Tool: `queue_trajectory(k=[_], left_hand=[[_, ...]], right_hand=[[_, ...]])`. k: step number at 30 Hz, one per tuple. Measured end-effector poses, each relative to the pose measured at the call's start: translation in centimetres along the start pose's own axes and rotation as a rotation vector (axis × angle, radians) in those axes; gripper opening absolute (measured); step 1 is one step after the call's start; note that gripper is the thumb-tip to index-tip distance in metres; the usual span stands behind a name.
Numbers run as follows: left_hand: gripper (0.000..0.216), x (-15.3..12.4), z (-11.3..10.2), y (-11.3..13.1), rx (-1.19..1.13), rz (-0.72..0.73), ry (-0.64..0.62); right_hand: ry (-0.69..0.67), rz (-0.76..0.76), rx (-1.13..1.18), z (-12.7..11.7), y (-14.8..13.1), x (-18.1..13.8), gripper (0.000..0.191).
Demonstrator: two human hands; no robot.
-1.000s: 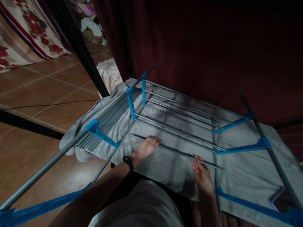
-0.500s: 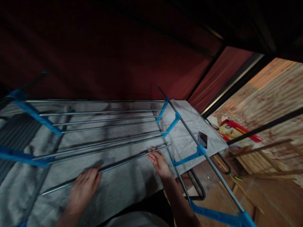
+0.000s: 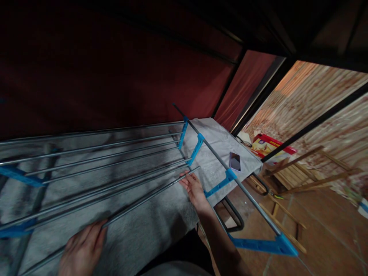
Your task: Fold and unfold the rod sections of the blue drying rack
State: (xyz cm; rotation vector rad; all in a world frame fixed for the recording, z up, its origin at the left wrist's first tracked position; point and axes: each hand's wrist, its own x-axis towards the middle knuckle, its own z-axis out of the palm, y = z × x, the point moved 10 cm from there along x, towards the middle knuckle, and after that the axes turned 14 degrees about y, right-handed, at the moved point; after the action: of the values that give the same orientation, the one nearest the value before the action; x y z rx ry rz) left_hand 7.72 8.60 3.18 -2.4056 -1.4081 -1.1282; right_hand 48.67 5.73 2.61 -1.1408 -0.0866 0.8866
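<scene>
A loose grey metal rod (image 3: 143, 199) runs slantwise over a grey towel (image 3: 149, 230), beside the drying rack (image 3: 115, 153) of grey bars and blue plastic brackets. My left hand (image 3: 82, 249) at the lower left curls over the rod's near part. My right hand (image 3: 194, 188) holds the rod near its far end, close to a blue bracket (image 3: 220, 184). Both hands have fingers bent around the rod.
A phone (image 3: 235, 161) lies on the towel's right end. A dark red curtain hangs behind the rack. At right are a red box (image 3: 268, 145), wooden slats (image 3: 301, 172) on the tiled floor, and a black tube frame (image 3: 234, 214) under the rack.
The view has swung from the rack's left end to its right end. Both hands stay on the rod; the left one now sits lower in the picture.
</scene>
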Motion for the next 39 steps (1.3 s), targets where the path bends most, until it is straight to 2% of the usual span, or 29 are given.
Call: queue_trajectory(k=[6, 10, 13, 16, 18, 20, 22, 25, 28, 30, 33, 36, 39], left_hand=[[0.030, 1.4, -1.2, 1.3, -0.034, 0.011, 0.047], [0.029, 2.5, -2.7, 2.2, -0.019, 0.019, 0.092], [0.030, 3.7, -3.7, 3.0, 0.013, 0.006, 0.132], [0.036, 5.6, -4.1, 4.5, -0.014, -0.024, 0.154], [0.042, 6.9, -4.5, 5.9, -0.049, -0.029, 0.170], [0.046, 7.8, -5.1, 7.2, -0.067, -0.047, 0.201], [0.040, 8.2, -6.1, 8.5, -0.099, -0.056, 0.241], [0.031, 8.4, -7.9, 10.7, -0.171, -0.020, 0.301], [0.040, 8.4, -9.8, 13.0, -0.218, 0.075, 0.342], [0.050, 8.3, -10.9, 14.4, -0.229, 0.141, 0.360], [0.062, 7.7, -11.8, 16.4, -0.218, 0.252, 0.355], [0.065, 7.4, -11.4, 17.6, -0.162, 0.327, 0.353], [0.053, 7.8, -9.7, 16.7, -0.015, 0.267, 0.331]], right_hand=[[-0.155, 0.022, -0.025, 3.5, 0.1, -3.6, 0.037], [-0.283, 0.019, -0.091, 7.4, 1.2, -6.8, 0.040], [-0.386, -0.036, -0.106, 11.1, 0.6, -9.1, 0.048], [-0.530, -0.204, -0.147, 15.0, -2.5, -11.8, 0.049], [-0.557, -0.364, -0.172, 16.7, -5.9, -13.2, 0.044], [-0.549, -0.507, -0.198, 17.8, -9.3, -14.4, 0.039], [-0.555, -0.643, -0.254, 18.7, -12.0, -15.7, 0.035], [-0.601, -0.865, -0.370, 19.9, -13.9, -18.0, 0.029], [-0.735, -1.043, -0.593, 21.4, -11.7, -20.0, 0.032], [-0.819, -1.119, -0.807, 21.9, -8.3, -20.4, 0.036], [-0.888, -1.200, -1.079, 21.3, -3.0, -19.6, 0.042], [-0.995, -1.206, -1.212, 19.8, 1.6, -18.9, 0.044], [-1.032, -1.153, -1.323, 17.8, 5.0, -18.1, 0.031]])
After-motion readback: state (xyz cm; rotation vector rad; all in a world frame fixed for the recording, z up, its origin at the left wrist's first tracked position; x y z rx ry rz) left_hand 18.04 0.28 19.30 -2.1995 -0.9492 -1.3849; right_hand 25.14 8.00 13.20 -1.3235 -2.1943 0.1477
